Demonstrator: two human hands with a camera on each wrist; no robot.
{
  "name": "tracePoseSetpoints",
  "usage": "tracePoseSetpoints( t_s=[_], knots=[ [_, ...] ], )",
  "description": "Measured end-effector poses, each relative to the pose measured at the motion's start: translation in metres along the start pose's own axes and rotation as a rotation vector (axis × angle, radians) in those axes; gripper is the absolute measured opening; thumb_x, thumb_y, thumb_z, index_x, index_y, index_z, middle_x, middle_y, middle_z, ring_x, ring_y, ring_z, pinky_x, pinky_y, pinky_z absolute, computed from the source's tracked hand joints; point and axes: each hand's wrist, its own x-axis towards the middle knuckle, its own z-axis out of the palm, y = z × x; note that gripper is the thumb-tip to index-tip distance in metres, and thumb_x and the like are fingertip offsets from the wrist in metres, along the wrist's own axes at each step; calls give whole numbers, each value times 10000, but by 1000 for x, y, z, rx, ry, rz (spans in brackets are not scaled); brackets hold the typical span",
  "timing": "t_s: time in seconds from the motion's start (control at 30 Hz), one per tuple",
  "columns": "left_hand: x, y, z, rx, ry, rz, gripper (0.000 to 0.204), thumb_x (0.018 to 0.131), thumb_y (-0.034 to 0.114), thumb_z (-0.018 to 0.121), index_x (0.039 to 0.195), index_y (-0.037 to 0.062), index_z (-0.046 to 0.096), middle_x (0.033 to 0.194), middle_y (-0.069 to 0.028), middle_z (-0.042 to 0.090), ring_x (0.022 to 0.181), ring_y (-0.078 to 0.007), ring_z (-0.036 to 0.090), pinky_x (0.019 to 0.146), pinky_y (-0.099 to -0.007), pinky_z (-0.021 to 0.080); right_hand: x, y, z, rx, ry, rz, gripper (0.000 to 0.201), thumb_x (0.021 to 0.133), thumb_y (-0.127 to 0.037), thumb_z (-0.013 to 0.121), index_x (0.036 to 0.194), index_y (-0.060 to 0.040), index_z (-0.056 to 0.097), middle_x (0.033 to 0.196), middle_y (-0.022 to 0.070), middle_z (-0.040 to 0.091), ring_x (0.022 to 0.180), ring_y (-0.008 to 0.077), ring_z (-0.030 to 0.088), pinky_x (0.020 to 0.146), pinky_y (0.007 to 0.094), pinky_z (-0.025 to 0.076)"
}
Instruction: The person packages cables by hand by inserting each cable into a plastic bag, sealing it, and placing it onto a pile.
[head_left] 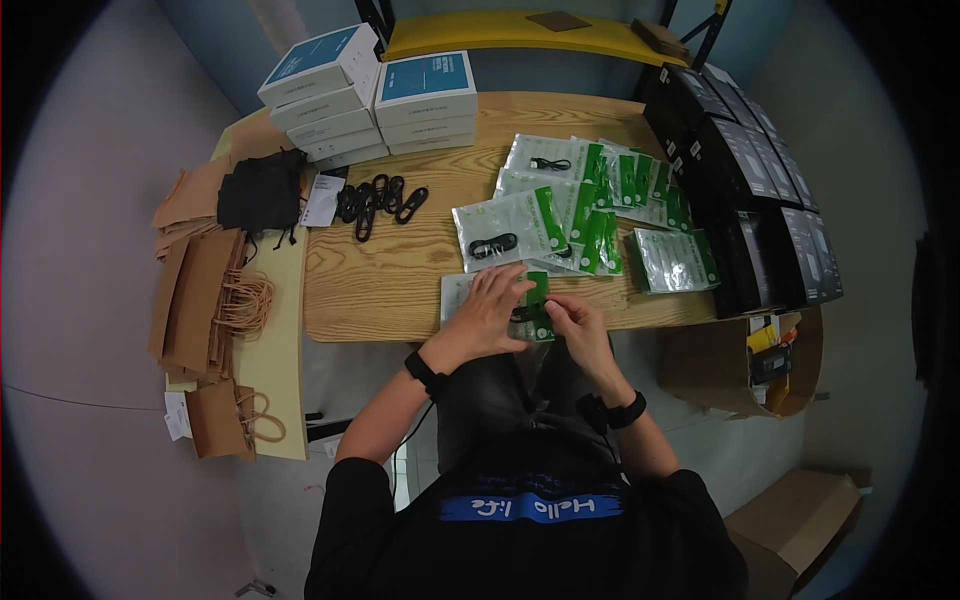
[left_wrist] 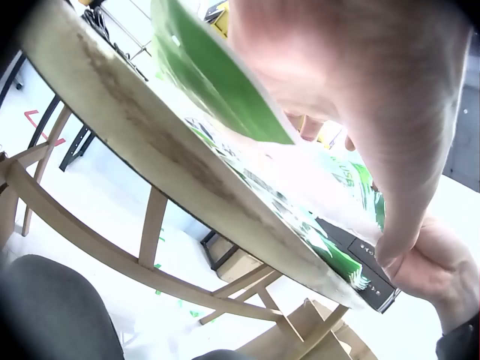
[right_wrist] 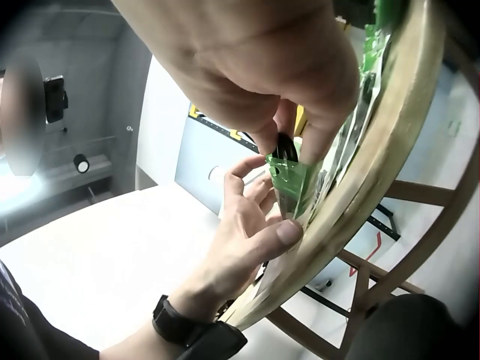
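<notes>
Head view, and the action is right at the near edge of the desk [head_left: 400, 285]! Both hands meet over a green-and-clear pouch [head_left: 541, 288], the left hand [head_left: 487, 315] arched across it, the right hand [head_left: 583, 330] coming in at the green end. Swing to the right wrist view: the right grip is narrow, thumb and fingers pinching a black cable [right_wrist: 284, 145] just at the pouch's green edge. The left grip has the pouch itself, thumb on the near face, fingers behind, and that green end stands tilted up off the desk.

So here's the crux: cable against pouch mouth. The pouch's long side appears to run left to right across the person's front, though the left hand covers much of it. The green end points to the right hand, clearly the nearer one to that opening; the cable sits directly between its fingertips, no reach needed. My call: everything turns on lining that cable up with the opening while the left hand steadies the plastic. How deep the cable sits, I can't tell; fingers hide it.
</notes>
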Motion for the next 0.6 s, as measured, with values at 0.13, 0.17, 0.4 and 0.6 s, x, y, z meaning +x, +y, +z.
tracePoseSetpoints(
  t_s=[0.13, 0.17, 0.4, 0.6],
  knots=[
    [1, 9, -1, 12, 79, 35, 977, 610, 330, 909, 1412, 131, 387, 1507, -170, 367, 1409, -389, 368, 1214, -574, 243, -9, -15, 10, -51, 91, -102, 194, 993, -72, 658, 1149, 32, 703, 890, -22, 679, 747, 39, 579, 655, 196, 460],
    [1, 12, -2, 13, 97, 47, 967, 610, 330, 910, 1404, 134, 394, 1509, -168, 366, 1410, -388, 368, 1222, -581, 231, -10, -19, 10, -51, 91, -100, 194, 993, -72, 658, 1149, 32, 703, 890, -22, 679, 747, 39, 579, 655, 196, 460],
    [1, 17, 0, 50, 101, 48, 923, 621, 357, 904, 1371, 135, 415, 1509, -154, 372, 1403, -382, 380, 1215, -579, 249, -17, -35, 10, -378, 23, -213, 266, 913, 1, 722, 1177, 35, 710, 933, 42, 684, 777, 109, 644, 736, 239, 563],
    [1, 14, 5, 53, 99, 58, 893, 629, 365, 899, 1352, 125, 434, 1500, -154, 384, 1390, -379, 397, 1198, -582, 290, -17, -35, 10, -489, 21, -258, 319, 836, 27, 776, 1148, 55, 715, 999, 103, 659, 769, 167, 673, 723, 278, 605]
  ],
)
